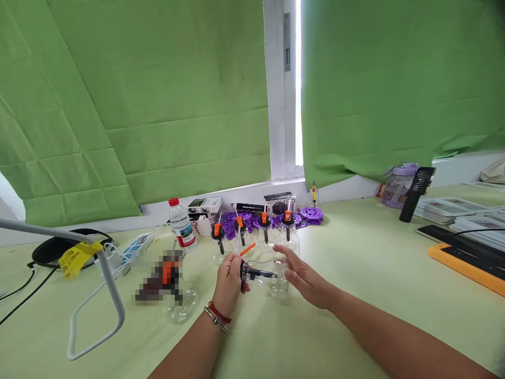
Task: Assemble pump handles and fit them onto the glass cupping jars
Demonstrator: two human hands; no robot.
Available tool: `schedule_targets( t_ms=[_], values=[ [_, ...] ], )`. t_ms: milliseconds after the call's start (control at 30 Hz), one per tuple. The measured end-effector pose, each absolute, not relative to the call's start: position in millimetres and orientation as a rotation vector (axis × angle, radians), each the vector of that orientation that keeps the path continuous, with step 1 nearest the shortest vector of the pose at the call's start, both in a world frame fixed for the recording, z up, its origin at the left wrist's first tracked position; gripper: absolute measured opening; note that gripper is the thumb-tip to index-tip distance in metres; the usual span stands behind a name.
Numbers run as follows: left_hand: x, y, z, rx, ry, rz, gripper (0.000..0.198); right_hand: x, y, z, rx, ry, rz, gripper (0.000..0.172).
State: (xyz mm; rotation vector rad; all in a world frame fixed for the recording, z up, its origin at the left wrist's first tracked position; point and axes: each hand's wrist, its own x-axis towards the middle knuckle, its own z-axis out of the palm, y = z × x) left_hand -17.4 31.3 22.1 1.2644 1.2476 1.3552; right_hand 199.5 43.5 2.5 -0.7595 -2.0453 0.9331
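A clear glass flask [278,284] lies on its side in front of me, its black cap towards the left and a black stem inside. My left hand [229,279] is wrapped round the capped end. From that end an orange strip [248,249] sticks out, angled up to the right. At the flask's base, my right hand [305,278] has its fingers spread; whether it presses on the glass I cannot tell. Just behind stand several similar glass flasks [290,242] with black and orange tops and clear tubes. Another flask [183,305] is on the left, partly covered by a pixelated patch.
Behind the flasks are purple plastic parts [311,215] and small boxes [205,205]. A red-capped water bottle [183,229] and a power strip [138,246] stand left. A white metal frame [114,295] juts in at the left. On the right are paper stacks [444,208] and an orange-edged device [465,266].
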Motion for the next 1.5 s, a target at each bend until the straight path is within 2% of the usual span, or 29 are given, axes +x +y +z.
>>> schedule_targets(
  t_ms=[100, 133, 200, 267, 367, 600, 867, 1367, 1500],
  values=[
    [-17, 31, 23, 1.234, 1.238, 1.398, 0.032, 198, 39, 6, -0.623, -2.303, 0.266, 0.083],
    [-17, 31, 23, 1.223, 1.239, 1.406, 0.033, 196, 39, 7, -0.598, -2.354, 0.073, 0.085],
    [-16, 30, 22, 1.205, 1.25, 1.411, 0.034, 192, 38, 6, -0.633, -2.398, -0.202, 0.075],
    [-14, 30, 20, 1.203, 1.265, 1.414, 0.035, 188, 39, 3, -0.738, -2.39, -0.33, 0.066],
    [-13, 30, 17, 1.238, 1.312, 1.404, 0.033, 183, 42, -4, -0.868, -2.356, -0.289, 0.067],
    [-21, 34, 9, 1.706, 1.497, 1.351, 0.03, 181, 37, -8, -1.109, -2.375, 0.245, 0.088],
    [-21, 30, 14, 1.87, 1.538, 1.284, 0.03, 193, 44, -4, -1.045, -2.334, 0.611, 0.093],
    [-20, 25, 13, 1.905, 1.473, 1.314, 0.022, 193, 47, -11, -0.87, -2.264, 0.538, 0.081],
    [-21, 14, 27, 2.077, 1.499, 1.29, 0.053, 193, 51, -5, -0.776, -2.173, 0.321, 0.075]
  ],
)
